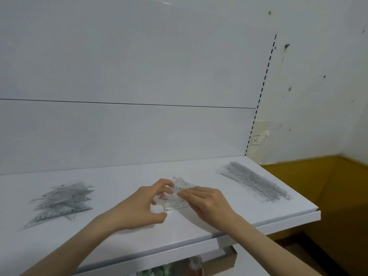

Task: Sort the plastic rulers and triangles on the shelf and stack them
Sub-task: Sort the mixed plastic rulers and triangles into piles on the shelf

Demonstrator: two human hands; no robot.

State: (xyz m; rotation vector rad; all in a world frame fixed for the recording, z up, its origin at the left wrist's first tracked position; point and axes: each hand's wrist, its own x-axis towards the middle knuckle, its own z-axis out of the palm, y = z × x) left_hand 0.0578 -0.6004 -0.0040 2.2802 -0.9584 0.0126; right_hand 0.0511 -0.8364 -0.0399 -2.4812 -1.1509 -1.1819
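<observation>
A small stack of clear plastic triangles (176, 203) lies at the middle of the white shelf (123, 242). My left hand (143, 204) curls round its left side, fingertips on the top edge. My right hand (207, 202) lies over its right side with fingers pressing down on the plastic. A loose pile of clear triangles (61, 202) lies on the shelf's left. A stack of clear straight rulers (256, 181) lies slanted on the right, near the shelf's end.
The shelf's white back panel (127, 126) rises right behind the piles. The shelf's front edge (219, 236) runs just below my wrists. A brown floor (322, 196) drops away to the right beside a marked white wall (318, 86). Some items show under the shelf.
</observation>
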